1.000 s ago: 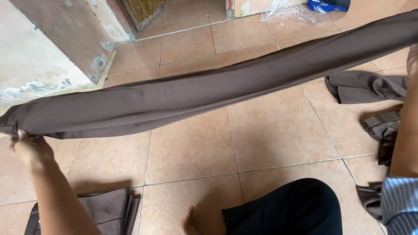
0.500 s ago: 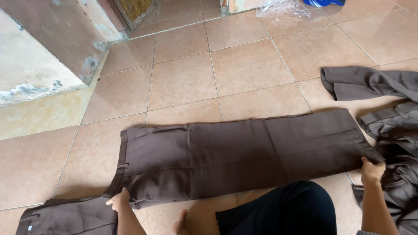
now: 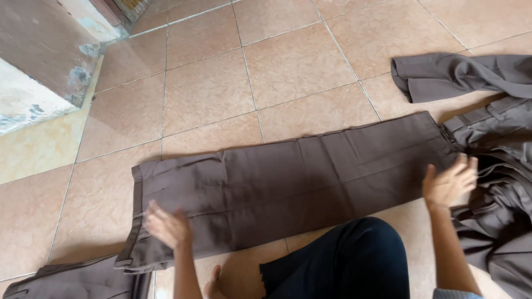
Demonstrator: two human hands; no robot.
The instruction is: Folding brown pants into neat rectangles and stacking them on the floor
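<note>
A pair of dark brown trousers [image 3: 293, 182] lies flat on the tiled floor, folded lengthwise, waistband at the left and leg ends at the right. My left hand [image 3: 167, 226] hovers open over the waistband end, blurred, holding nothing. My right hand [image 3: 450, 181] is open with fingers spread just above the leg ends at the right, beside a heap of more brown garments [image 3: 499, 182].
A folded brown garment [image 3: 77, 279] lies at the bottom left. My knee in dark blue cloth [image 3: 343, 260] and a bare foot [image 3: 213, 285] sit at the bottom middle. A worn concrete wall base [image 3: 44, 72] stands at the upper left. Beige tiles [image 3: 299, 61] stretch beyond.
The trousers went from stretched out in the air to lying flat on the floor. Both hands have let go of the ends and now hover open above them.
</note>
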